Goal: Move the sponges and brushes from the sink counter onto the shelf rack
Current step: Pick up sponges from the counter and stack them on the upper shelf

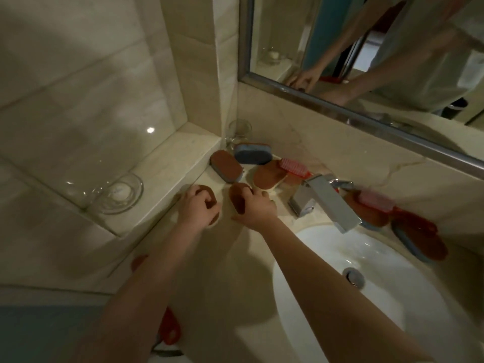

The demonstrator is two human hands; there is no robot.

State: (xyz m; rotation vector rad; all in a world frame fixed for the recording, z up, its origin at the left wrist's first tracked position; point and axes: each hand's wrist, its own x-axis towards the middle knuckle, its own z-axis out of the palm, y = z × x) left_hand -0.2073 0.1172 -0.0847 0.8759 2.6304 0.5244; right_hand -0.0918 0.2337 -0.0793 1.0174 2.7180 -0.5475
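Note:
On the beige sink counter (pixel 230 247) lie several oval sponges with brown tops. My left hand (pixel 195 209) curls over one brown sponge (pixel 210 203) beside the raised ledge. My right hand (pixel 258 206) grips another brown sponge (pixel 238 197) just to its right. Behind them lie a brown-and-blue sponge (pixel 226 166), a blue sponge (pixel 252 153) and a brown-and-cream sponge (pixel 268 176). A pink-bristled red brush (pixel 294 167) leans on that last one. Right of the faucet sit another pink brush (pixel 377 201) and more brown sponges (pixel 424 241).
A chrome faucet (pixel 327 203) juts over the white basin (pixel 366 284). A glass dish (pixel 117 193) stands on the tiled ledge at left, a drinking glass (pixel 239 132) in the corner. A mirror (pixel 366 61) hangs above. Something red (pixel 170 327) shows near my left forearm.

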